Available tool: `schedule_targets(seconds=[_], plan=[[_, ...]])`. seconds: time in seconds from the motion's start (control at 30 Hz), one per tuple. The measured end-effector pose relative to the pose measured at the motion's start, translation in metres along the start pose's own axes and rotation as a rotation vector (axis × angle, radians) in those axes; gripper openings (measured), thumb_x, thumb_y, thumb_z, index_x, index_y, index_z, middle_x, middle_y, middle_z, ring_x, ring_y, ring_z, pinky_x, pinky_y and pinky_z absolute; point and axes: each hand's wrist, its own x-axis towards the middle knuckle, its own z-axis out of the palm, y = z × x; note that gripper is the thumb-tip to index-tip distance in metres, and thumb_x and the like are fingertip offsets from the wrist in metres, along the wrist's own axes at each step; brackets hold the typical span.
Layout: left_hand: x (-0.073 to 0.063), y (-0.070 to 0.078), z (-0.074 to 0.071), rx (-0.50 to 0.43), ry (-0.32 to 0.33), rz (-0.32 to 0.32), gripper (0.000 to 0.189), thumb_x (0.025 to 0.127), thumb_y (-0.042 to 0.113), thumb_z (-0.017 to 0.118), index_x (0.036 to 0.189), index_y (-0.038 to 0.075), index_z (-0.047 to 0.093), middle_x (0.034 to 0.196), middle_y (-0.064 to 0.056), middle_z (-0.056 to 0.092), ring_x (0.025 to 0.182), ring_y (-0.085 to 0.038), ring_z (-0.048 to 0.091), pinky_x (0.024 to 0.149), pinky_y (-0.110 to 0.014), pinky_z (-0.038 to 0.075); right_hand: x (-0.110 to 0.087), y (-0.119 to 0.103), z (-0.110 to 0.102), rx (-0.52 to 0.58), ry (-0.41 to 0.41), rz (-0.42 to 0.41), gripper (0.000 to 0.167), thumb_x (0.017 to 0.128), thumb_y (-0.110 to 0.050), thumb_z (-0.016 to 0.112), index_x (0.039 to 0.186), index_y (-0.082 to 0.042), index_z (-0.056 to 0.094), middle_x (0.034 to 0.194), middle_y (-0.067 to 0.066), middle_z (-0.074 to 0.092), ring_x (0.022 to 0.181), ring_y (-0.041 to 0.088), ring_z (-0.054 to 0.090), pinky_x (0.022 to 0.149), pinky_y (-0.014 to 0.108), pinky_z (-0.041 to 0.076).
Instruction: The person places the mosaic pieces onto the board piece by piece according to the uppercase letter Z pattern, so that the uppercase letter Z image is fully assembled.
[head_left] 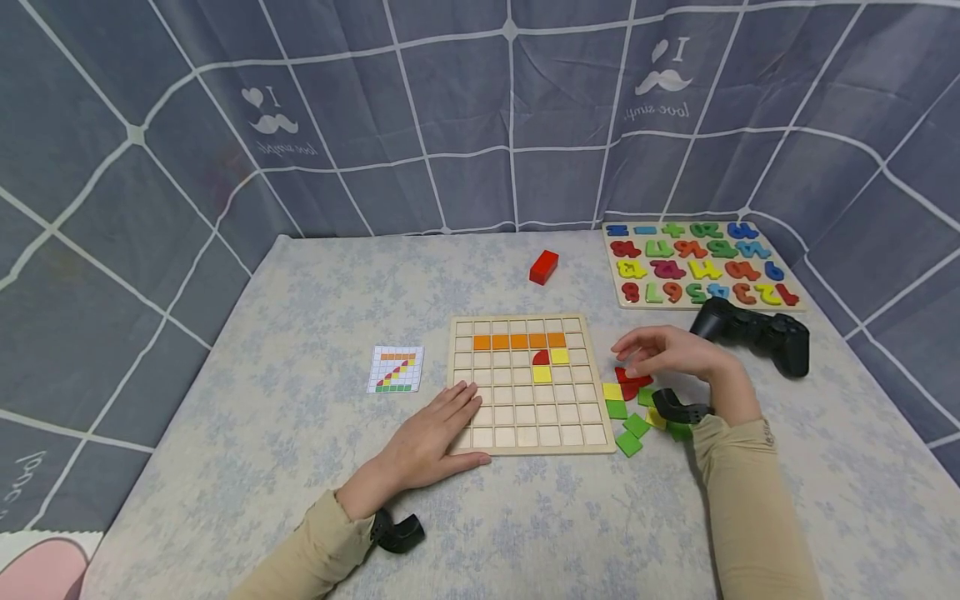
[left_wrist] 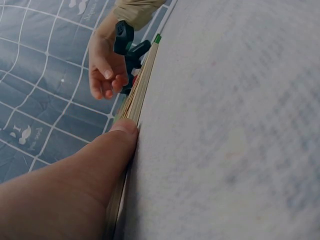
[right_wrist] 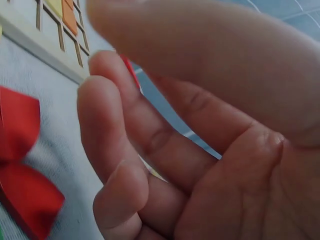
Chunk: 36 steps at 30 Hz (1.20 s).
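A wooden grid board lies on the table. It carries a row of orange squares, a red quarter-round tile and two yellow squares. My left hand rests flat over the board's near left corner, and its thumb touches the near edge. Right of the board, my right hand hovers above a few loose red tiles, fingers bent loosely with nothing visible between them. Several green tiles and yellow tiles lie scattered below that hand, partly hidden by the wrist.
A small pattern card lies left of the board. Behind the board is a red block. At the back right are a number puzzle board and a black game controller. A grid-printed curtain surrounds the table.
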Motion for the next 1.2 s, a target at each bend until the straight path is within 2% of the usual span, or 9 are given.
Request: schedule_targets(seconds=[0.2,0.63,0.9,1.2], plan=[[0.0,0.0,0.0,0.0,-0.002,-0.003,0.081,0.089,0.058,0.051,0.145,0.003,0.034,0.152,-0.01,0.026,0.141,-0.02,0.016,0.116,-0.03,0.016,-0.005,0.005,-0.004,0.019,0.002,0.03,0.044,0.087,-0.012,0.067,0.124,0.007,0.053,0.113,0.019,0.058,0.083,0.02,0.06,0.076,0.032,0.054],[-0.001,0.001,0.0,0.0,-0.004,-0.005,0.081,0.089,0.058,0.052,0.145,0.003,0.034,0.152,-0.01,0.026,0.141,-0.02,0.016,0.116,-0.03,0.015,-0.01,0.02,-0.008,0.029,0.042,0.055,0.043,0.086,-0.013,0.068,0.123,0.007,0.055,0.115,0.018,0.061,0.087,0.021,0.06,0.08,0.029,0.053],[-0.001,0.0,0.0,0.005,0.002,-0.002,0.081,0.089,0.058,0.052,0.145,0.003,0.034,0.152,-0.01,0.026,0.141,-0.021,0.017,0.116,-0.031,0.016,-0.012,0.021,-0.008,0.021,0.049,0.071,0.042,0.085,-0.01,0.069,0.12,0.01,0.056,0.111,0.019,0.062,0.077,0.018,0.058,0.074,0.026,0.053],[-0.001,0.0,0.0,0.007,0.001,-0.002,0.081,0.089,0.059,0.051,0.145,0.003,0.034,0.152,-0.01,0.026,0.141,-0.021,0.017,0.116,-0.03,0.017,-0.008,0.023,-0.007,-0.038,0.099,0.122,0.043,0.08,-0.009,0.073,0.117,0.007,0.059,0.098,0.01,0.064,0.073,0.019,0.055,0.069,0.027,0.052]])
